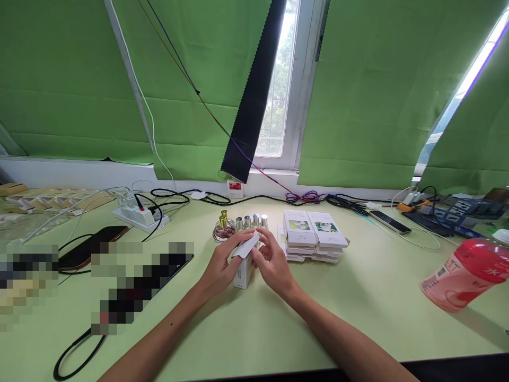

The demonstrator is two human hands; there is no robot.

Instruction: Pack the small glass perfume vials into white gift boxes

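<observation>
Between my two hands a small white carton stands on the table with its top flap raised. My left hand is closed around the carton's left side, thumb along the flap. My right hand has its fingers bent at the carton's top right edge, pinching near the flap. Just behind the hands stand several glass bottles with silver caps. Beside them are gold-capped bottles, partly hidden by my left hand. To the right lies a stack of flat white cartons with flower pictures.
A pink bottle stands at the right, and a phone lies behind it. On the left are another phone, a power strip and a blurred dark device with a cable loop. Black cables run along the back.
</observation>
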